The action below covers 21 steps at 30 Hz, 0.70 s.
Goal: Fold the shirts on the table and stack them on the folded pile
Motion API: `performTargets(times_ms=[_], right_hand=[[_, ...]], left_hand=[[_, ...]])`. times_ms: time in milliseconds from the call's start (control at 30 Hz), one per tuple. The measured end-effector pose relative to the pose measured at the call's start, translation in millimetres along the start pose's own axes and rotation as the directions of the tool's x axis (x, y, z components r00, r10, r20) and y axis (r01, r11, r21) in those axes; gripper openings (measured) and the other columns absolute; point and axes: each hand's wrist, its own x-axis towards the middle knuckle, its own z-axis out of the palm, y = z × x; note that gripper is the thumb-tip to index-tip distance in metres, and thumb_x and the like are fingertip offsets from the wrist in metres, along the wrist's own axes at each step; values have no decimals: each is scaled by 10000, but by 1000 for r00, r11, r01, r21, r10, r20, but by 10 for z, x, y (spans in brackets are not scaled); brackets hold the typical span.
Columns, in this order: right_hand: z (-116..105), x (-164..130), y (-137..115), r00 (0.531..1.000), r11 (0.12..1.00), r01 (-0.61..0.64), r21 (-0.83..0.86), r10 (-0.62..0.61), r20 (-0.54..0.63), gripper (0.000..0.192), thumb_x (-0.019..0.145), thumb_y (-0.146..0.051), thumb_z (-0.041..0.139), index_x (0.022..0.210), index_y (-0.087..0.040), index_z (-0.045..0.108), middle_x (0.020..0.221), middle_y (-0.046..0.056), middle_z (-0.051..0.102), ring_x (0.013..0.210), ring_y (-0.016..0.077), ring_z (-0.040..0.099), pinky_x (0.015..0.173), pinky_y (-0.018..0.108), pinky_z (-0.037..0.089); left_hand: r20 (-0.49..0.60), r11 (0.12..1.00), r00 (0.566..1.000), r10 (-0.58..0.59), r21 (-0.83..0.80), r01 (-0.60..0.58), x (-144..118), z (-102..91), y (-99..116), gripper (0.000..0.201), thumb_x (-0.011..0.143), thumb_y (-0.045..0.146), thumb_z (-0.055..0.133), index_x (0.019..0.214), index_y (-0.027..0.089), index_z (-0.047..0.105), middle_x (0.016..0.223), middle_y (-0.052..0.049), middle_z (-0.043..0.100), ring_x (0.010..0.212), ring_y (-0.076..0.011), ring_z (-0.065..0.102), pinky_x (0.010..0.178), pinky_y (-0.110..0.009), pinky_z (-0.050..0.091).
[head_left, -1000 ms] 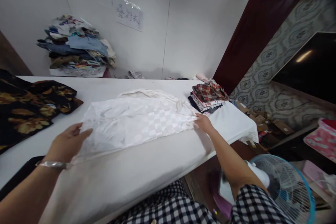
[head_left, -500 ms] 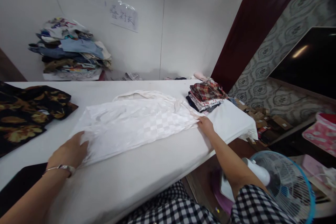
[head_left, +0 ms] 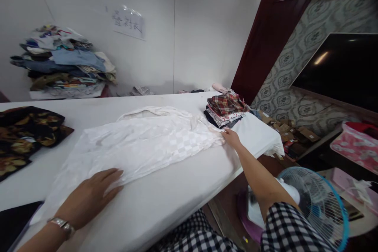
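Change: the left hand [head_left: 88, 199] has slid from the garment's left end toward the near hem and now lies further right; the view has swung a little to the left, and the right hand [head_left: 232, 138] has kept its place at the right end.
Left hand: flat, palm down, fingers spread wide, pressing the near edge of the white garment [head_left: 141, 145]; it grips nothing.
Right hand: stretched out at the far right corner of the garment, fingertips on the cloth; whether it pinches the edge or only presses it I cannot tell.
White garment: spread lengthwise across the middle of the counter [head_left: 165, 201], collar end toward the far side, its near hem a little skewed to the counter's near edge.
Doing it well: as I judge it, smoothing calls for both palms flat and even outward strokes, so the checked weave lies without ridges.
Edges: the counter's near edge runs close under the left hand; its right end drops off just past the right hand, above a fan [head_left: 317, 201].
Open room: bare counter lies near and between the hands; the dark floral cloth [head_left: 26, 134] lies at the left, the folded plaid stack [head_left: 226, 108] just beyond the right hand.
Far: a pile of clothes [head_left: 63, 63] against the wall.
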Motion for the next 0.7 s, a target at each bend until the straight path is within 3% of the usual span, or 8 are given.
performTargets(times_ms=[167,300,467,567,633,700], right_hand=[[49,103,-117,997,990,62,-126,-54,64,106,733,-211,616,774,-183,710,779,44,690,792,200,626,710,255,435],[29,22,-112,991,972,136,-193,-135,22,200,814,-207,529,914,-165,697,1003,87,674,951,204,601,799,252,426],[24,-108,-48,985,950,173,-259,-166,47,220,816,-180,506,920,-150,697,966,120,675,934,231,621,817,294,452],[-1,-123,-88,973,938,226,-264,-227,30,390,794,-162,516,1164,-135,638,1198,178,622,1118,292,575,926,380,446],[8,-157,-195,923,900,376,-221,-384,7,484,804,-177,509,1282,-134,568,1340,189,540,1246,313,498,1018,444,405],[62,-253,-372,815,807,577,-125,-580,17,478,860,-255,488,1326,-162,541,1403,161,499,1313,297,446,1079,469,368]], left_hand=[[33,996,999,-25,82,22,113,-31,-24,524,806,260,309,1165,197,685,1268,-78,645,1166,-257,582,987,-413,469],[32,994,999,-5,107,2,158,-57,-29,545,764,99,305,1148,153,689,1231,-89,659,1156,-242,578,991,-389,467],[43,994,999,-9,110,4,135,-45,1,569,742,35,320,1171,142,679,1239,-91,654,1168,-250,565,991,-394,470],[44,997,999,-5,78,2,91,-61,30,563,750,26,327,1169,161,678,1242,-84,651,1160,-236,571,978,-376,480],[30,999,1000,6,38,-7,60,-88,43,554,737,36,367,1176,182,671,1243,-72,651,1161,-224,574,998,-365,469],[18,1000,1000,10,-6,-10,37,-126,50,552,723,71,424,1214,191,646,1258,-66,646,1174,-224,572,1025,-370,453]])
